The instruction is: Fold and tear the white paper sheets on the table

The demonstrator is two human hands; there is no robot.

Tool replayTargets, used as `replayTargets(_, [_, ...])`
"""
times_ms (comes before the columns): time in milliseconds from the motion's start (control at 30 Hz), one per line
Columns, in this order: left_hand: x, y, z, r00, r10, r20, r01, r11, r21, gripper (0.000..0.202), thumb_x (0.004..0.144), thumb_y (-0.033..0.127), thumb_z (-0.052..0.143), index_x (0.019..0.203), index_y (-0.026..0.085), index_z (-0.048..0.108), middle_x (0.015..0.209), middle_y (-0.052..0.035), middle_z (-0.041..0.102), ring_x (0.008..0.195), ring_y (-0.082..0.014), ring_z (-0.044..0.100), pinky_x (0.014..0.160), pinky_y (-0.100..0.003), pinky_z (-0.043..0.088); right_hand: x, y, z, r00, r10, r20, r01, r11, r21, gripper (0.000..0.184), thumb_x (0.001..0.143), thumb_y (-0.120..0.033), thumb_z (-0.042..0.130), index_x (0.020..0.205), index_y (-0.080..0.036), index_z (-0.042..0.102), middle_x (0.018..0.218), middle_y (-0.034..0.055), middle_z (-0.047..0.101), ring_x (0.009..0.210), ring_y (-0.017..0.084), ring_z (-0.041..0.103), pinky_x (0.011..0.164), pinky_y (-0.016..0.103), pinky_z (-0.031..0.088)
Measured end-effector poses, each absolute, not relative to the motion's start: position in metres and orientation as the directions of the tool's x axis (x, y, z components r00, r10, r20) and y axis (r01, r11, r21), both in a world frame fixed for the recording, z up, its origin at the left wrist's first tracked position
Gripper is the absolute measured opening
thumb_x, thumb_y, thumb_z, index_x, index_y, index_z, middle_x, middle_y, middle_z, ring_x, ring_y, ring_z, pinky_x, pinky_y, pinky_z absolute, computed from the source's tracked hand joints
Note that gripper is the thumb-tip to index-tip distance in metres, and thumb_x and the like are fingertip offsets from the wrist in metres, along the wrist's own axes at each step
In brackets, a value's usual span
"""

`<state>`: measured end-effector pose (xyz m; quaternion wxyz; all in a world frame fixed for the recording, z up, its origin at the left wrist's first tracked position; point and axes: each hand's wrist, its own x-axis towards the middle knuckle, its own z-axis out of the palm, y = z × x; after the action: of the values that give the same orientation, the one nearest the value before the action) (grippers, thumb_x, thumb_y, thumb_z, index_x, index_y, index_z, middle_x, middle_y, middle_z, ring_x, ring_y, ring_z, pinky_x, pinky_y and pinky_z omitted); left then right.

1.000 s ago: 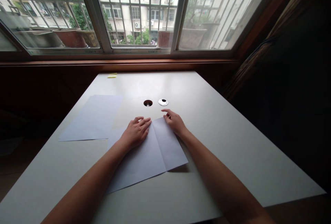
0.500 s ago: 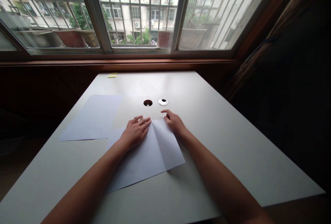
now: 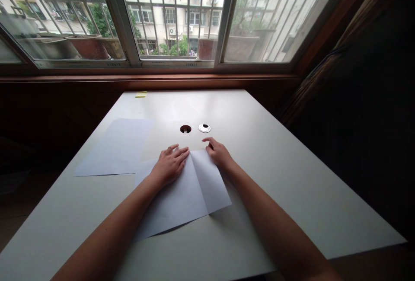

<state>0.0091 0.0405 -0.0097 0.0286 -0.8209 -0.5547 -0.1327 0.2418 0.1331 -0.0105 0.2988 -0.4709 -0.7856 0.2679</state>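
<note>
A white sheet of paper [image 3: 184, 201] lies in front of me, with a crease running from its far edge to its near edge. Right of that crease, a flap slopes up off the table. My left hand [image 3: 171, 165] rests flat on the sheet left of the crease, fingers spread and fingertips close to the crease's far end. At the flap's far right corner, my right hand [image 3: 218, 153] pinches the paper, its index finger pointing out to the left. The thumb's underside is hidden.
On the left of the white table [image 3: 292, 194] lie more paper sheets [image 3: 115, 147]. Beyond my hands are a round hole [image 3: 185, 129] and a silver ring cover [image 3: 204, 128]. Yellow sticky notes [image 3: 140, 94] sit at the far edge, below a barred window [image 3: 175, 17].
The sheet's near left edge has lifted slightly off the table, and the flap's near corner has shifted a touch. Both hands are almost still.
</note>
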Motion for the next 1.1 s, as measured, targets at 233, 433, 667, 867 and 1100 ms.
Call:
replayTargets(233, [0.0089, 0.0403, -0.009, 0.35, 0.905, 0.242, 0.918, -0.383, 0.106, 0.044, 0.1, 0.032, 0.039, 0.143, 0.031, 0.049, 0.149, -0.0005, 0.048, 0.14, -0.0311, 0.031, 0.102, -0.049, 0.04, 0.2421, 0.1323, -0.0103, -0.376, 0.899, 0.223, 0.574, 0.415, -0.706, 0.034, 0.085, -0.02, 0.044, 0.115, -0.027, 0.06, 0.078, -0.001, 0.06, 0.075, 0.018, 0.057, 0.071, 0.027, 0.041])
replayTargets(433, [0.0096, 0.0393, -0.0082, 0.345, 0.907, 0.241, 0.918, -0.38, 0.114, 0.044, 0.1, 0.032, 0.039, 0.143, 0.032, 0.049, 0.149, 0.0005, 0.048, 0.141, -0.0315, 0.03, 0.102, -0.051, 0.04, 0.2424, 0.133, -0.0109, -0.38, 0.895, 0.233, 0.568, 0.425, -0.705, 0.035, 0.084, -0.019, 0.043, 0.114, -0.027, 0.06, 0.076, -0.0014, 0.059, 0.073, 0.017, 0.056, 0.07, 0.027, 0.04])
replayTargets(667, [0.0096, 0.0392, -0.0072, 0.343, 0.908, 0.241, 0.919, -0.377, 0.112, 0.044, 0.1, 0.032, 0.04, 0.143, 0.032, 0.049, 0.149, -0.0005, 0.048, 0.141, -0.0314, 0.03, 0.103, -0.05, 0.039, 0.2434, 0.1318, -0.0109, -0.376, 0.896, 0.236, 0.569, 0.424, -0.705, 0.034, 0.084, -0.02, 0.043, 0.113, -0.027, 0.059, 0.076, -0.0018, 0.057, 0.072, 0.017, 0.055, 0.07, 0.027, 0.04])
replayTargets(867, [0.009, 0.0387, -0.0084, 0.355, 0.899, 0.257, 0.914, -0.391, 0.105, 0.044, 0.101, 0.033, 0.04, 0.143, 0.03, 0.049, 0.149, -0.0005, 0.048, 0.14, -0.0324, 0.031, 0.102, -0.051, 0.04, 0.2445, 0.1325, -0.013, -0.37, 0.897, 0.242, 0.543, 0.42, -0.727, 0.035, 0.083, -0.02, 0.045, 0.114, -0.027, 0.059, 0.074, -0.0027, 0.057, 0.07, 0.016, 0.055, 0.069, 0.027, 0.04])
replayTargets(1100, [0.0015, 0.0421, -0.0125, 0.444, 0.824, 0.352, 0.848, -0.513, 0.132, 0.038, 0.098, 0.026, 0.048, 0.134, 0.022, 0.058, 0.139, -0.0047, 0.058, 0.135, -0.03, 0.039, 0.108, -0.049, 0.041, 0.2475, 0.1333, -0.0119, -0.364, 0.908, 0.208, 0.544, 0.389, -0.744, 0.034, 0.086, -0.025, 0.05, 0.119, -0.026, 0.058, 0.076, -0.0029, 0.059, 0.073, 0.016, 0.057, 0.07, 0.027, 0.041])
